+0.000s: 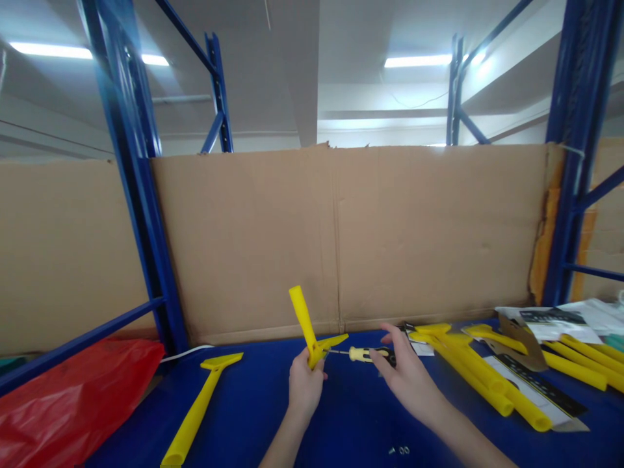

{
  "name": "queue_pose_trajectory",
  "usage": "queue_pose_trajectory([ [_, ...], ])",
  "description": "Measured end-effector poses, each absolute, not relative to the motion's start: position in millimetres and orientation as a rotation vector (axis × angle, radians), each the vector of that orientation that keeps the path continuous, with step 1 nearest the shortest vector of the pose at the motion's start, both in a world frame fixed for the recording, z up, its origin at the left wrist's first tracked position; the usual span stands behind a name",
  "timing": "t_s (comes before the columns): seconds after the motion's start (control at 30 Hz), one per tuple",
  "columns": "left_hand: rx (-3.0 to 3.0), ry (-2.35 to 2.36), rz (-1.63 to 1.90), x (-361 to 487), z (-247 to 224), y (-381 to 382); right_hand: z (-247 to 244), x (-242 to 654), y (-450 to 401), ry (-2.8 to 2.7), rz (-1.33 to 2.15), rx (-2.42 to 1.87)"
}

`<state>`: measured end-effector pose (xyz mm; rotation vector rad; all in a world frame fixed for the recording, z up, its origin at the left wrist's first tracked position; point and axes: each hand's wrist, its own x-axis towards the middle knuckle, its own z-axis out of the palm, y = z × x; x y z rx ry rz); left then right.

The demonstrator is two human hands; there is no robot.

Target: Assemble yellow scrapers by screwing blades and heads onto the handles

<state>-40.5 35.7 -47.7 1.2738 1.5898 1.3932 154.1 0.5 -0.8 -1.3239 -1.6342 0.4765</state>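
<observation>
My left hand is closed round a yellow scraper-like tool, whose tube handle points up and whose flat head points right. A screwdriver with a cream and black handle lies level, its thin shaft reaching the tool's head. At the screwdriver's handle is my right hand, thumb near the grip and the other fingers raised and spread apart. Whether the thumb presses on the handle is hard to tell. Below the hands, a few small metal parts rest on the blue surface.
Another yellow tool lies at left, beside a red plastic bag. Several yellow tools and packaging cards are piled at right. A cardboard wall stands behind, between blue posts.
</observation>
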Motion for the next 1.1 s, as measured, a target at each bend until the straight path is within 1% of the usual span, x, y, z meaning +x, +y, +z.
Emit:
queue_pose_trajectory([
  [0.1,1.255,1.574,1.406,-40.5,-48.5,36.4,-1.5,153.6,0.6,-1.673,0.519,-1.252],
  [0.27,1.296,1.568,1.408,-40.2,-48.6,35.8,2.0,153.5,-3.1,-1.694,0.454,-1.390],
  [0.33,1.251,1.561,1.424,-40.2,-47.6,35.4,2.6,153.2,-4.3,-1.680,0.422,-1.343],
  [0.43,1.215,1.548,1.424,-40.0,-46.6,35.0,3.7,152.7,-4.2,-1.694,0.468,-1.271],
  [0.6,1.297,1.542,1.412,-39.9,-47.6,35.2,4.6,151.6,-4.0,-1.706,0.513,-1.413],
  [0.8,1.218,1.538,1.429,-40.6,-48.9,36.4,3.5,152.2,-5.2,-1.690,0.533,-1.257],
  [1.0,1.278,1.544,1.428,-40.9,-48.8,35.4,4.3,149.3,-6.9,-1.675,0.495,-1.365],
  [1.1,1.216,1.532,1.445,-40.7,-46.6,34.5,1.7,147.9,-8.6,-1.677,0.480,-1.302],
])
